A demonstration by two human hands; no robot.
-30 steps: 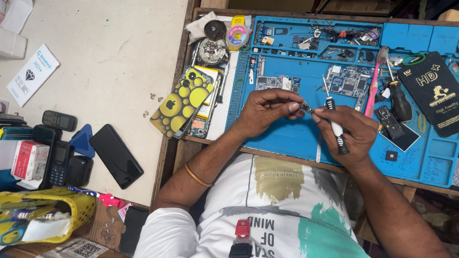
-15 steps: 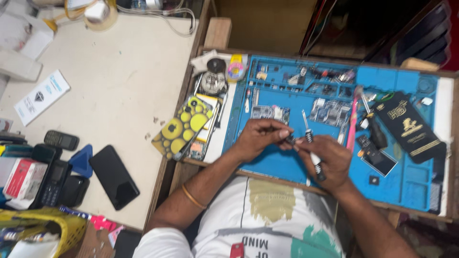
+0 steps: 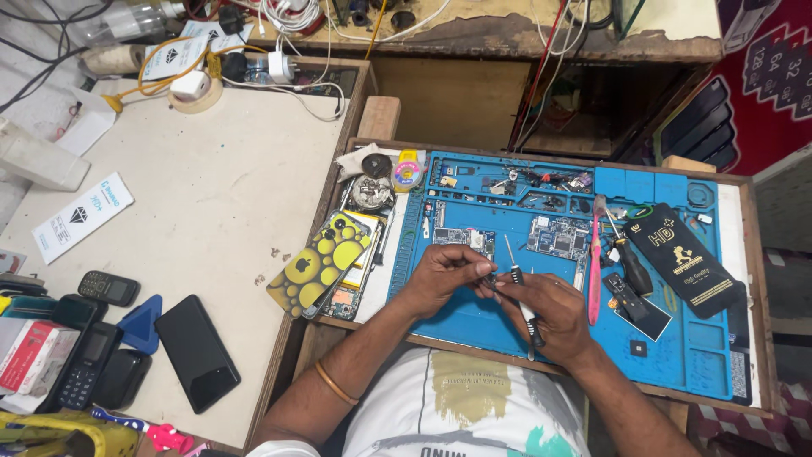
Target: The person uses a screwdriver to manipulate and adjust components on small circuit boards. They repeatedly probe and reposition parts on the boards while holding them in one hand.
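Observation:
My left hand [image 3: 447, 274] pinches a tiny part at its fingertips above the blue work mat [image 3: 474, 326]. My right hand [image 3: 548, 315] holds a small screwdriver [image 3: 524, 303], whose thin tip points up toward the left fingers. The part itself is too small to make out. A circuit board [image 3: 464, 238] lies on the mat just beyond my left hand, and another circuit board [image 3: 557, 236] lies beyond my right. The hands nearly touch each other.
A yellow spotted phone case [image 3: 321, 262] rests at the mat's left edge over an opened phone. A pink-handled brush [image 3: 594, 269], a black screwdriver [image 3: 630, 264] and a black packet [image 3: 682, 259] lie at right. Several phones [image 3: 195, 352] lie on the white table at left.
The camera view has lifted, so the desk and hands sit lower in the frame and the shelf behind shows. My hands stay together over the mat with the screwdriver held the same way.

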